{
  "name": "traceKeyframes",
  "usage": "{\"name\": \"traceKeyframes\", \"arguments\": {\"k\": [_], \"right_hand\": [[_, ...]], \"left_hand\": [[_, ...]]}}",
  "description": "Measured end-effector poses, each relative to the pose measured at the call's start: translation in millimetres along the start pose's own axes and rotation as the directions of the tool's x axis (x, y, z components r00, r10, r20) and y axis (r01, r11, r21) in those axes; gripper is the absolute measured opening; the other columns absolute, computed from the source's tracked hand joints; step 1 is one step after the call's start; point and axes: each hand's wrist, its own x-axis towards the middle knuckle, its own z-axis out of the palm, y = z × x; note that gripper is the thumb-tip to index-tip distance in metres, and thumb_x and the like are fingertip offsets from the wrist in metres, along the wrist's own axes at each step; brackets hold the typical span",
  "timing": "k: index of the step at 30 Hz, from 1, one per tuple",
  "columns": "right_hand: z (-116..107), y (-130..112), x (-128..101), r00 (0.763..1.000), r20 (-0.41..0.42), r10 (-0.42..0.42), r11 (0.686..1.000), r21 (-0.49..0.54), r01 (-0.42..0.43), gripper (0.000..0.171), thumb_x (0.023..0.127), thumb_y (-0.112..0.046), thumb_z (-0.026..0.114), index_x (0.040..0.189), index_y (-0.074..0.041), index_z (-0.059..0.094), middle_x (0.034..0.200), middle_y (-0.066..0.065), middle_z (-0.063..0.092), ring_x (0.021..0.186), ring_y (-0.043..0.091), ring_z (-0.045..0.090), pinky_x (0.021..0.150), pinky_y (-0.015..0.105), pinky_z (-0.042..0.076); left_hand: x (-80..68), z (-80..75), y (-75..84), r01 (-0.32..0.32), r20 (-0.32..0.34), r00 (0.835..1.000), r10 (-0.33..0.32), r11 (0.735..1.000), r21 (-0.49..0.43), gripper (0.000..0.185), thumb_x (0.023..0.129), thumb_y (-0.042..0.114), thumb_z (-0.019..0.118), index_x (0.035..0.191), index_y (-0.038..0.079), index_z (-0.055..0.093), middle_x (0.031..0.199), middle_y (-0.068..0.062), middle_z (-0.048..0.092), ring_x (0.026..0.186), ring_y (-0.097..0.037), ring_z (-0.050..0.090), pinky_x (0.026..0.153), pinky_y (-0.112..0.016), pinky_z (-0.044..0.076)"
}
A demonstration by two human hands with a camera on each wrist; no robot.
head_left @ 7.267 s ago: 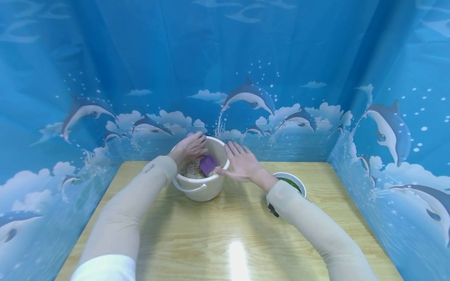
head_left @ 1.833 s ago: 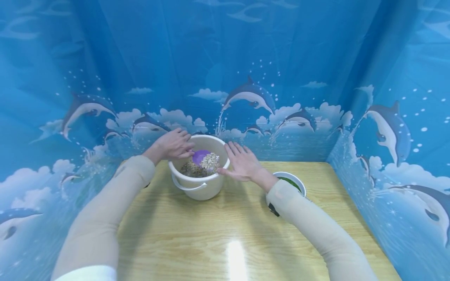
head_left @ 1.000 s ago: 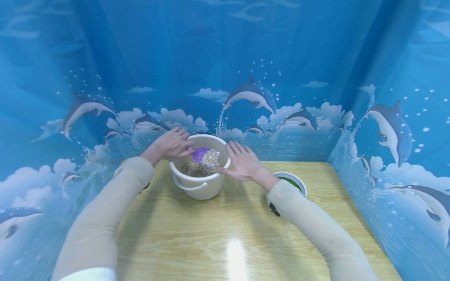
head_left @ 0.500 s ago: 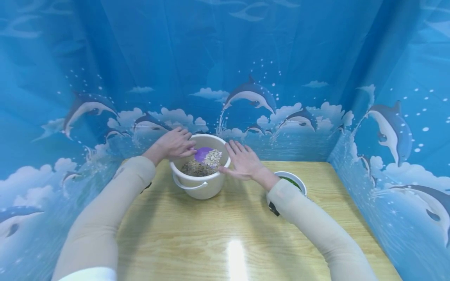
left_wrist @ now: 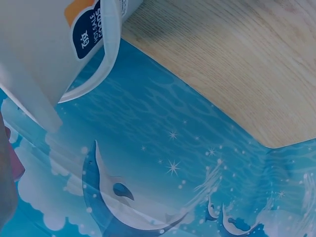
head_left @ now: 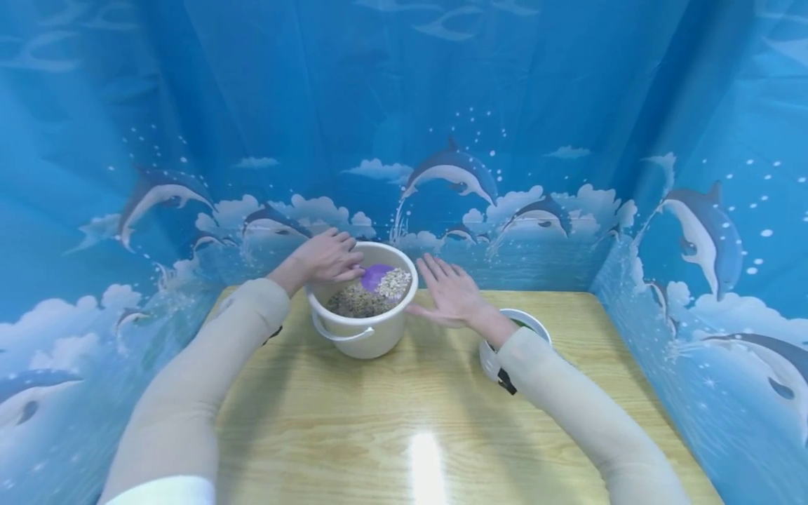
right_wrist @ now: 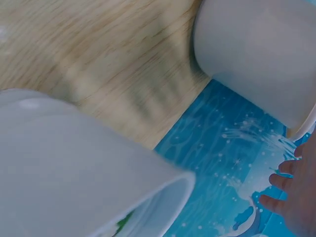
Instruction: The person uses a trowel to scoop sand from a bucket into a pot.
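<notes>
A white bucket (head_left: pixel 372 340) stands at the back left of the table, partly filled with a brown grainy mix (head_left: pixel 356 301). Over its mouth my left hand (head_left: pixel 331 258) grips a purple scoop (head_left: pixel 374 276) by the handle. Pale flakes (head_left: pixel 395 282) are heaped on the scoop, near the bucket's right rim. In the left wrist view, the bucket's printed label (left_wrist: pixel 86 32) shows, while the left hand is mostly out of frame. My right hand (head_left: pixel 451 291) is spread beside the bucket, fingertips close to the rim; in the right wrist view its fingers (right_wrist: pixel 281 181) look straight.
A white bowl (head_left: pixel 489 361) with green contents stands to the right, partly behind my right wrist. The bucket's handle (head_left: pixel 344 338) hangs at its front. Blue dolphin-printed curtains (head_left: pixel 391 140) enclose the wooden table (head_left: pixel 353 421) at the back and sides.
The scoop has risen from the mix with flakes heaped on it. Over the last half second, the left hand and scoop have shifted right; the right hand has also moved right, away from the rim.
</notes>
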Motion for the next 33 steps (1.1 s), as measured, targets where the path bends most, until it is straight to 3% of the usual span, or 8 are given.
{"name": "traceKeyframes", "arguments": {"k": [4, 10, 33], "right_hand": [[3.5, 6.4, -8.7, 1.0, 0.002, 0.005, 1.0, 0.006, -0.006, 0.121, 0.088, -0.095, 0.01, 0.169, -0.006, 0.014, 0.177, 0.02, 0.017, 0.162, 0.04, 0.027, 0.128, 0.06, 0.029], [6.3, 15.9, -21.5, 1.0, 0.008, 0.008, 1.0, 0.013, -0.008, 0.107, 0.096, -0.079, 0.044, 0.169, -0.007, 0.012, 0.177, 0.019, 0.017, 0.162, 0.041, 0.026, 0.128, 0.061, 0.028], [7.1, 50.3, -73.2, 1.0, -0.021, -0.015, 1.0, 0.012, 0.015, 0.102, 0.098, -0.072, 0.052, 0.168, -0.007, 0.018, 0.176, 0.02, 0.02, 0.16, 0.044, 0.029, 0.127, 0.062, 0.029]], "left_hand": [[2.6, -3.5, 1.6, -0.001, 0.003, 1.0, 0.001, 1.0, -0.001, 0.038, 0.11, 0.048, 0.043, 0.107, 0.016, 0.063, 0.106, -0.012, 0.067, 0.103, -0.03, 0.061, 0.096, -0.049, 0.049], [7.2, -8.4, 4.6, -0.01, -0.011, 1.0, 0.01, 1.0, -0.005, 0.039, 0.11, 0.048, 0.044, 0.103, 0.015, 0.063, 0.105, -0.012, 0.067, 0.103, -0.031, 0.062, 0.095, -0.049, 0.049], [26.9, -16.6, 20.7, -0.057, -0.015, 0.998, 0.058, 0.998, 0.03, 0.043, 0.111, 0.052, 0.039, 0.106, 0.017, 0.063, 0.103, -0.008, 0.065, 0.099, -0.025, 0.059, 0.091, -0.044, 0.049]]}}
